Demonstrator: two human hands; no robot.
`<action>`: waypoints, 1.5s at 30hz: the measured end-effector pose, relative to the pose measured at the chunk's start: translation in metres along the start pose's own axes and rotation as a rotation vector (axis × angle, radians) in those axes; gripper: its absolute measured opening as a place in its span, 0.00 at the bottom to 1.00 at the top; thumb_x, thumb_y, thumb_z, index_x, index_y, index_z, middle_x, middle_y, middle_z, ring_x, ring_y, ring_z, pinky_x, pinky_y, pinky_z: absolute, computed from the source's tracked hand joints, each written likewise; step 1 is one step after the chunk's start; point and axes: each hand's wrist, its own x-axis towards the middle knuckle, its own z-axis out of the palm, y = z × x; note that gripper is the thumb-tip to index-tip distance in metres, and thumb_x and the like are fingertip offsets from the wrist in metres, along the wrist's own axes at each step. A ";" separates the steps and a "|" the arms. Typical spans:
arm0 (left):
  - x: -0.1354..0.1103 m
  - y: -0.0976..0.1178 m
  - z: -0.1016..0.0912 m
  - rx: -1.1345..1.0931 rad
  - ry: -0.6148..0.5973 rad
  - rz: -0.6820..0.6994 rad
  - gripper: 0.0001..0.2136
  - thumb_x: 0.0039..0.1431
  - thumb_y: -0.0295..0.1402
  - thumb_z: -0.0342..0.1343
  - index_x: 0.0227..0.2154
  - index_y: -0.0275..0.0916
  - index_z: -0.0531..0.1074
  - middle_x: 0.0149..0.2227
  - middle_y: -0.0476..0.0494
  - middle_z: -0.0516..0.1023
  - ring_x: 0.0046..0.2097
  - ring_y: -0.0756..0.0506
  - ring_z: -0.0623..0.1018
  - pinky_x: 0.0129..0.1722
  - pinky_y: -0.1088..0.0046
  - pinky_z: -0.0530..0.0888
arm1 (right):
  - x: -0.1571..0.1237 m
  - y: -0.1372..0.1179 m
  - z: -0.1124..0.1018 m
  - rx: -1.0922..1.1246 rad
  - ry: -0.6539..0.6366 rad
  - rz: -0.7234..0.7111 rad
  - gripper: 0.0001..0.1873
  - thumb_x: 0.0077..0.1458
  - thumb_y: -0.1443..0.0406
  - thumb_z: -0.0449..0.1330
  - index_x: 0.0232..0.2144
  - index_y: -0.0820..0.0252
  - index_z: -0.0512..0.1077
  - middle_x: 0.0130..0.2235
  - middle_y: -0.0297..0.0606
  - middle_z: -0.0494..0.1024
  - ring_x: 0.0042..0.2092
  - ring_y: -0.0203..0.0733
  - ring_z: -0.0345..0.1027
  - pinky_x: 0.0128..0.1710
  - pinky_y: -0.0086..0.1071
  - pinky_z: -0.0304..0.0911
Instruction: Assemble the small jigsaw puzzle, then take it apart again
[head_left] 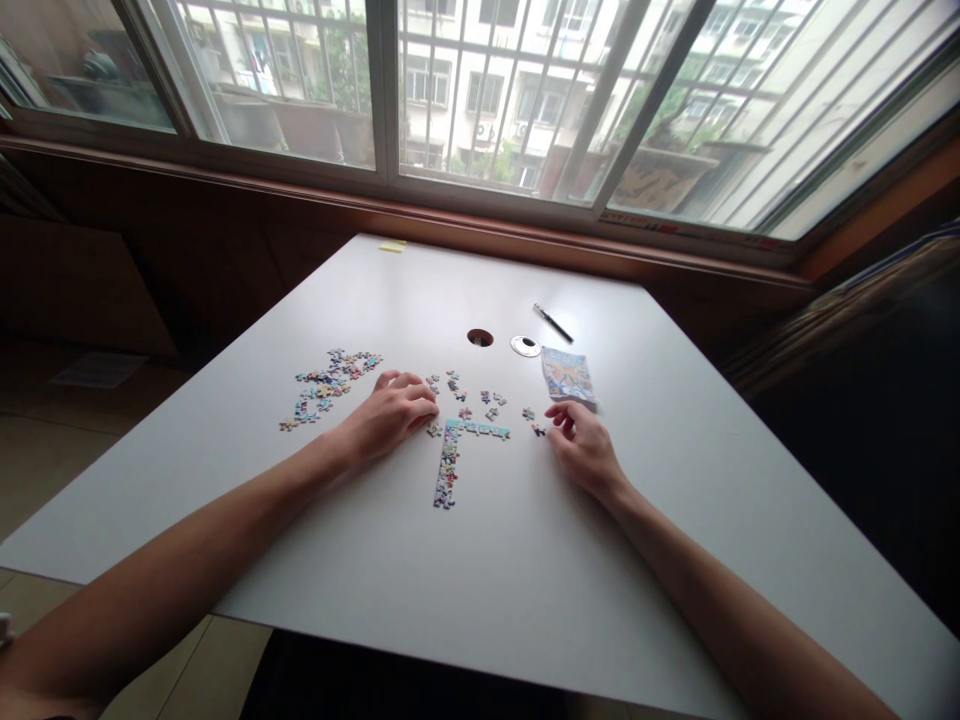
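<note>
A partly joined jigsaw puzzle [447,465] lies on the white table, its pieces forming an L-shaped corner with a pale blue top strip [484,430]. Just left of that corner, my left hand [390,410] rests on the tabletop with loosely bent fingers, close to a loose piece [433,431]. To the right of the strip is my right hand [583,447], its thumb and forefinger apart beside a dark puzzle piece [538,430]. Another piece [528,413] lies slightly farther off. Several loose pieces [491,405] are scattered above the strip. Neither hand visibly holds a piece.
A heap of puzzle pieces [330,380] lies at the left. A small picture sheet [568,375], a round cover [525,346] and a black pen [553,323] lie beyond my right hand. The table has a round hole [480,338]. Yellow strips [391,246] sit at the far edge.
</note>
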 end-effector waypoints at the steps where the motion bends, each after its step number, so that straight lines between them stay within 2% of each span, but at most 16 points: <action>1: -0.001 -0.001 -0.002 -0.012 -0.003 0.006 0.12 0.69 0.34 0.47 0.40 0.50 0.78 0.46 0.48 0.81 0.55 0.40 0.70 0.59 0.53 0.53 | 0.000 0.000 0.000 0.000 0.001 0.000 0.12 0.47 0.68 0.54 0.36 0.58 0.72 0.33 0.35 0.72 0.31 0.39 0.63 0.34 0.33 0.61; 4: -0.004 -0.001 -0.009 -0.041 -0.008 0.030 0.13 0.69 0.34 0.48 0.37 0.53 0.78 0.44 0.52 0.82 0.53 0.40 0.72 0.57 0.52 0.53 | 0.000 0.001 0.000 -0.002 0.002 -0.003 0.11 0.47 0.68 0.54 0.36 0.58 0.72 0.33 0.35 0.72 0.31 0.39 0.63 0.34 0.33 0.61; 9: -0.006 0.002 -0.018 -0.021 -0.045 0.043 0.16 0.69 0.31 0.46 0.36 0.53 0.79 0.42 0.49 0.81 0.49 0.41 0.74 0.55 0.54 0.54 | -0.001 0.003 0.001 -0.021 0.015 -0.030 0.11 0.48 0.68 0.54 0.36 0.58 0.72 0.33 0.36 0.72 0.32 0.40 0.64 0.36 0.35 0.60; 15: -0.012 0.004 -0.018 0.028 -0.019 0.044 0.08 0.64 0.33 0.53 0.40 0.50 0.77 0.41 0.48 0.81 0.46 0.41 0.74 0.52 0.57 0.58 | -0.006 -0.004 0.002 -0.177 0.067 -0.179 0.11 0.49 0.69 0.54 0.37 0.58 0.71 0.36 0.38 0.74 0.39 0.46 0.66 0.45 0.41 0.57; 18: -0.016 0.019 -0.023 -0.018 -0.029 0.071 0.05 0.62 0.33 0.55 0.39 0.47 0.75 0.38 0.50 0.81 0.44 0.43 0.75 0.52 0.59 0.60 | -0.010 -0.013 0.000 -0.231 0.081 -0.251 0.11 0.51 0.71 0.55 0.38 0.57 0.71 0.38 0.39 0.74 0.42 0.48 0.66 0.46 0.42 0.55; 21: -0.021 0.045 -0.028 -0.089 -0.125 0.171 0.03 0.60 0.33 0.57 0.36 0.46 0.75 0.37 0.51 0.81 0.43 0.45 0.75 0.51 0.62 0.61 | -0.017 -0.028 -0.003 -0.247 0.079 -0.389 0.11 0.54 0.72 0.54 0.39 0.57 0.70 0.41 0.41 0.75 0.46 0.50 0.66 0.48 0.44 0.55; 23: -0.024 0.060 -0.029 -0.106 -0.179 0.235 0.03 0.60 0.32 0.57 0.34 0.46 0.75 0.36 0.51 0.81 0.43 0.45 0.75 0.51 0.62 0.61 | -0.025 -0.042 -0.004 -0.207 -0.012 -0.529 0.12 0.55 0.73 0.54 0.41 0.56 0.70 0.44 0.41 0.76 0.48 0.50 0.66 0.49 0.44 0.56; 25: -0.026 0.070 -0.029 -0.102 -0.204 0.280 0.04 0.61 0.30 0.57 0.32 0.45 0.75 0.35 0.50 0.81 0.43 0.45 0.75 0.51 0.62 0.61 | -0.032 -0.057 -0.004 -0.149 -0.163 -0.682 0.16 0.57 0.73 0.54 0.46 0.55 0.70 0.48 0.41 0.76 0.51 0.50 0.66 0.51 0.44 0.58; 27: -0.027 0.075 -0.027 -0.090 -0.214 0.311 0.06 0.61 0.30 0.57 0.30 0.45 0.75 0.35 0.49 0.81 0.43 0.44 0.75 0.51 0.61 0.61 | -0.039 -0.070 -0.002 -0.111 -0.298 -0.828 0.20 0.58 0.72 0.54 0.52 0.54 0.68 0.54 0.40 0.74 0.56 0.50 0.63 0.54 0.45 0.58; 30: -0.027 0.075 -0.025 -0.062 -0.219 0.347 0.07 0.62 0.30 0.57 0.28 0.44 0.75 0.36 0.48 0.81 0.44 0.43 0.74 0.51 0.61 0.61 | -0.044 -0.081 0.001 -0.094 -0.443 -0.955 0.25 0.60 0.71 0.53 0.59 0.56 0.63 0.61 0.40 0.70 0.62 0.49 0.57 0.59 0.46 0.54; 35: -0.026 0.069 -0.028 -0.089 -0.196 0.399 0.05 0.60 0.29 0.61 0.28 0.44 0.77 0.36 0.49 0.80 0.42 0.46 0.74 0.51 0.65 0.60 | -0.043 -0.081 0.003 -0.130 -0.597 -0.986 0.28 0.59 0.68 0.54 0.62 0.57 0.62 0.65 0.38 0.64 0.66 0.52 0.52 0.63 0.49 0.50; 40: -0.024 0.059 -0.032 -0.099 -0.187 0.381 0.02 0.59 0.33 0.63 0.34 0.46 0.79 0.34 0.50 0.79 0.39 0.48 0.74 0.49 0.67 0.59 | -0.044 -0.075 0.003 -0.139 -0.607 -0.957 0.32 0.58 0.67 0.55 0.65 0.56 0.58 0.66 0.37 0.62 0.67 0.53 0.49 0.63 0.50 0.49; 45: -0.024 0.057 -0.026 -0.068 -0.190 0.397 0.02 0.59 0.34 0.63 0.31 0.45 0.79 0.32 0.49 0.78 0.38 0.48 0.74 0.48 0.67 0.60 | -0.046 -0.076 0.003 -0.167 -0.591 -0.929 0.33 0.58 0.68 0.55 0.65 0.55 0.58 0.67 0.35 0.61 0.68 0.54 0.47 0.64 0.51 0.48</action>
